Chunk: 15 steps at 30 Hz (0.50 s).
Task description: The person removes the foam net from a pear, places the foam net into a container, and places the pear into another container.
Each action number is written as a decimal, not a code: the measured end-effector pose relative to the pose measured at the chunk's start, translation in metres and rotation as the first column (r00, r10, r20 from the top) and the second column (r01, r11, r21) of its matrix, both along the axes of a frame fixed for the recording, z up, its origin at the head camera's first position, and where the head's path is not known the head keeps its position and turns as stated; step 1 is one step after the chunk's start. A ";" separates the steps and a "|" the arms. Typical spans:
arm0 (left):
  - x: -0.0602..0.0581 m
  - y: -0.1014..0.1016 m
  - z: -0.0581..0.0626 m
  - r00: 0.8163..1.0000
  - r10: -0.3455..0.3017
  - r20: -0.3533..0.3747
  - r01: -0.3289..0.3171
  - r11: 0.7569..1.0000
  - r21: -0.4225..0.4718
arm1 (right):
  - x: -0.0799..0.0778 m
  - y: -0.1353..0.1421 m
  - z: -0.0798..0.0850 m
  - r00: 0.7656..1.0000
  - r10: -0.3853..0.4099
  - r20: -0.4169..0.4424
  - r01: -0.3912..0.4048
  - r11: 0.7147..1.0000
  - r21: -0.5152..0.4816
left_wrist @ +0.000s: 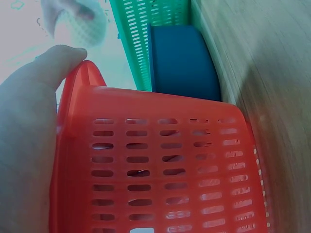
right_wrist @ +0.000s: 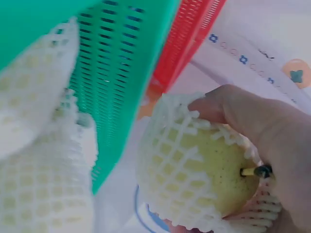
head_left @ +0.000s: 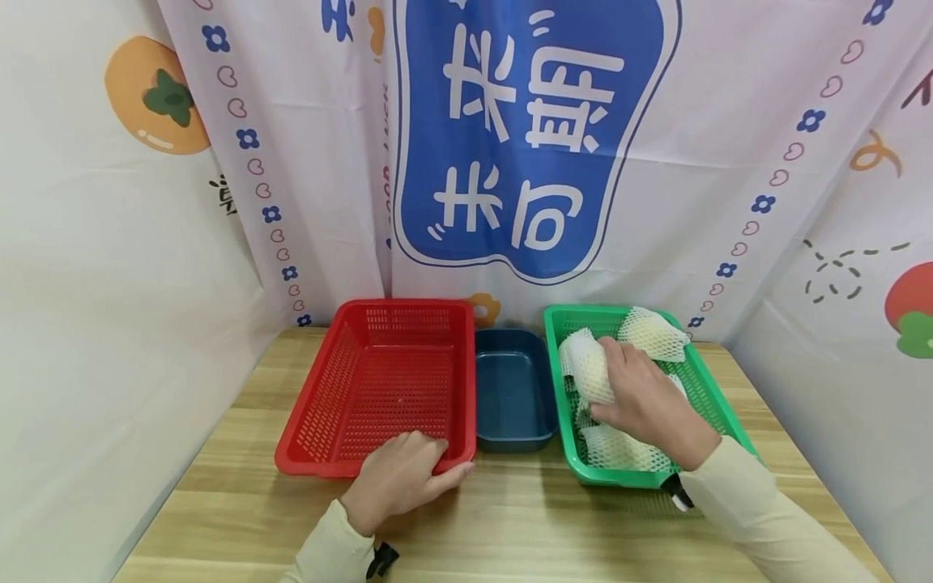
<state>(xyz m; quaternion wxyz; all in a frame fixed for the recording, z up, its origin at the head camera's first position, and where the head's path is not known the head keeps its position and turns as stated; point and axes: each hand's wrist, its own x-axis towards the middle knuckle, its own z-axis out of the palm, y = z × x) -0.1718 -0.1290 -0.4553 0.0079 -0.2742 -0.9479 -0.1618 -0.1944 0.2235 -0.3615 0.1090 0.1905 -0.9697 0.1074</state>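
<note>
My right hand [head_left: 649, 397] holds a yellow pear [right_wrist: 218, 170] in a white foam net over the green basket [head_left: 619, 478]. In the right wrist view the pear's dark stem points toward the palm, and the thumb presses the net at the top. More netted pears lie in the green basket, one at the back [head_left: 656, 336] and another near the front [head_left: 619, 449]. At the front of the red basket [head_left: 313, 467], my left hand [head_left: 404, 474] grips the rim, fingers over the edge. The left wrist view shows the thumb [left_wrist: 58, 63] at the rim's corner.
Between the two baskets stands a dark blue tub [head_left: 513, 441]. All three sit on a wooden table [head_left: 219, 486] against a printed white cloth [head_left: 328, 162] at the back. Pale cloth walls close in both sides.
</note>
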 end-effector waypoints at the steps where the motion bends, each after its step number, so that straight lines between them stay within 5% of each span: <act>1: 0.000 0.000 0.000 1.000 0.001 0.002 -0.001 1.000 0.002 | 0.001 -0.001 0.003 1.000 0.001 0.007 -0.001 1.000 -0.002; 10: -0.001 -0.001 0.000 1.000 -0.003 0.003 0.003 1.000 -0.011 | 0.022 -0.017 0.026 0.998 0.056 -0.002 -0.056 0.997 -0.059; 15: -0.001 -0.001 0.000 1.000 0.001 0.008 -0.001 1.000 -0.013 | 0.033 -0.028 0.027 0.986 0.158 -0.058 -0.163 0.982 -0.092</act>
